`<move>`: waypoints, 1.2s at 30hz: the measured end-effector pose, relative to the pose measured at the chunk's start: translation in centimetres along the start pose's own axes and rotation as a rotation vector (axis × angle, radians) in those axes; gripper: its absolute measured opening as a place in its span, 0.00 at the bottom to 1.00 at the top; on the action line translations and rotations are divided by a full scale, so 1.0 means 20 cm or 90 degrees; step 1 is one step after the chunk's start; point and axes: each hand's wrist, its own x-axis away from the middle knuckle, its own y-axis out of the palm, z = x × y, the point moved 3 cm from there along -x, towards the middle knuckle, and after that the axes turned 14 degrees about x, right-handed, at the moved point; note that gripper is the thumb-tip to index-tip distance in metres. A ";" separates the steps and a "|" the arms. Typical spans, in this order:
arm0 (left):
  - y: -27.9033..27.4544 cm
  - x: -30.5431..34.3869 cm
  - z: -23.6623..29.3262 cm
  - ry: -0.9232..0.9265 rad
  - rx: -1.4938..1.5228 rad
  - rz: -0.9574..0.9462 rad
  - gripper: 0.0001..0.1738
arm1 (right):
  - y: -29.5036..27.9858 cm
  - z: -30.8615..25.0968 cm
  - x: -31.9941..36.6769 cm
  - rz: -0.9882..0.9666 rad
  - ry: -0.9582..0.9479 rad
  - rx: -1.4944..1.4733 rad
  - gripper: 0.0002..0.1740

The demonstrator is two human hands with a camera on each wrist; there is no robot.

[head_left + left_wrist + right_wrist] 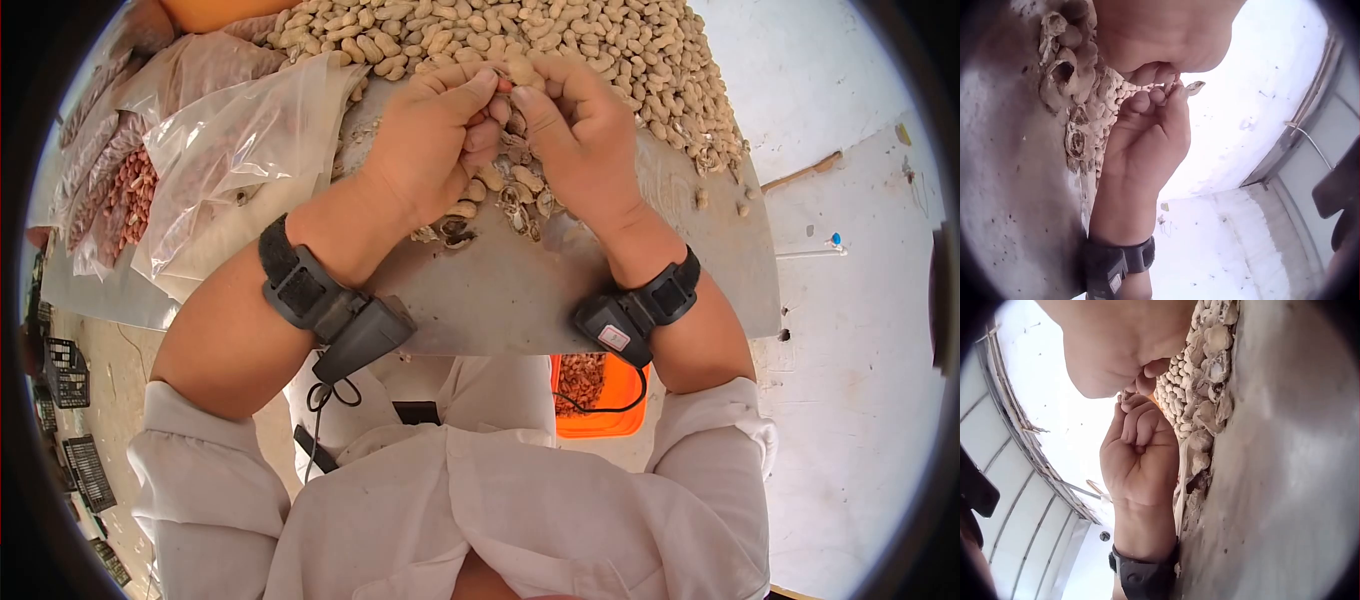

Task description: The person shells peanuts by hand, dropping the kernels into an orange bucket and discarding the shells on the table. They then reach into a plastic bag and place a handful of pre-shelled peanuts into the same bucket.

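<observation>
Above the metal tabletop (480,300), the two hands meet fingertip to fingertip. The left hand (425,140) pinches a small reddish peanut kernel (503,86) between thumb and forefinger, its other fingers curled in. Thumb and fingers of the right hand (590,145) grip a tan peanut shell (522,70) touching that spot. In the left wrist view, a piece of shell (1195,87) sticks out past the fingertips of the right hand (1141,144). The left hand (1141,450) shows its curled fingers in the right wrist view; a small rounded thing at its palm is unclear.
A large heap of unshelled peanuts (640,60) covers the back. Broken shells (520,200) lie below the hands. At left are plastic bags (250,150), one showing red kernels (130,200). An orange container (600,425) with reddish contents stands below the front edge.
</observation>
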 end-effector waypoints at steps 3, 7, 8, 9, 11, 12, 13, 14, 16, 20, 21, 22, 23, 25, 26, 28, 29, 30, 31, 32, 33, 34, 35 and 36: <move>-0.01 0.00 -0.02 -0.070 0.058 0.075 0.09 | -0.02 -0.07 0.00 0.005 -0.081 0.091 0.14; -0.02 0.00 -0.03 -0.155 0.138 0.060 0.12 | -0.03 -0.14 -0.01 0.012 -0.184 0.186 0.13; -0.02 0.00 -0.03 -0.157 0.143 0.075 0.12 | -0.03 -0.15 -0.01 0.016 -0.207 0.203 0.13; 0.00 0.01 -0.03 -0.158 0.147 0.089 0.13 | -0.03 -0.15 -0.02 0.016 -0.217 0.204 0.13; 0.00 0.02 -0.03 -0.161 0.153 0.097 0.14 | -0.03 -0.15 -0.02 0.016 -0.237 0.206 0.12; -0.01 0.01 -0.04 -0.162 0.155 0.090 0.14 | -0.03 -0.14 -0.02 0.011 -0.216 0.189 0.12; -0.02 0.01 -0.04 -0.163 0.157 0.084 0.13 | -0.03 -0.14 -0.02 0.006 -0.196 0.171 0.13; -0.02 0.00 -0.03 -0.161 0.154 0.074 0.13 | -0.04 -0.13 -0.02 0.000 -0.176 0.153 0.13; -0.02 0.00 -0.02 -0.157 0.148 0.056 0.12 | -0.03 -0.10 -0.02 0.015 -0.137 0.103 0.13; -0.02 0.00 -0.01 -0.144 0.136 0.077 0.08 | -0.03 -0.01 -0.01 0.027 -0.019 -0.005 0.13; -0.01 0.00 -0.01 -0.136 0.120 0.068 0.07 | -0.03 0.00 -0.01 0.019 0.022 -0.038 0.13; -0.01 0.00 -0.01 -0.127 0.104 0.060 0.07 | -0.04 0.00 -0.01 0.011 0.063 -0.070 0.13; 0.00 0.00 -0.01 -0.124 0.090 0.036 0.07 | -0.05 0.00 -0.01 0.002 0.105 -0.102 0.13; 0.01 0.01 0.00 -0.118 0.063 -0.011 0.07 | -0.06 0.00 -0.02 -0.006 0.127 -0.141 0.14; 0.02 0.02 0.00 -0.106 0.058 -0.001 0.08 | -0.07 0.01 -0.03 -0.010 0.137 -0.161 0.15; 0.05 0.03 0.01 -0.084 0.047 0.020 0.10 | -0.06 0.06 -0.03 0.004 0.174 -0.306 0.16; 0.05 0.03 0.02 -0.074 0.039 0.021 0.11 | -0.05 0.09 -0.03 0.010 0.193 -0.378 0.16; 0.04 0.03 0.03 -0.064 0.031 0.022 0.11 | -0.05 0.11 -0.04 -0.008 0.205 -0.471 0.17; 0.04 0.02 0.05 -0.053 0.023 0.023 0.12 | -0.05 0.13 -0.04 -0.026 0.217 -0.565 0.18; 0.03 0.02 0.06 -0.044 0.027 0.030 0.12 | -0.06 0.14 -0.04 -0.045 0.227 -0.658 0.18; 0.02 0.01 0.07 -0.034 0.031 0.037 0.12 | -0.06 0.14 -0.04 -0.029 0.247 -0.709 0.18; 0.02 0.01 0.08 -0.025 0.034 0.044 0.13 | -0.06 0.14 -0.04 -0.013 0.267 -0.760 0.18; 0.02 0.02 0.08 -0.022 0.036 0.053 0.13 | -0.06 0.14 -0.04 0.003 0.287 -0.811 0.18; 0.02 0.02 0.09 -0.019 0.038 0.061 0.12 | -0.06 0.14 -0.04 -0.016 0.284 -0.829 0.19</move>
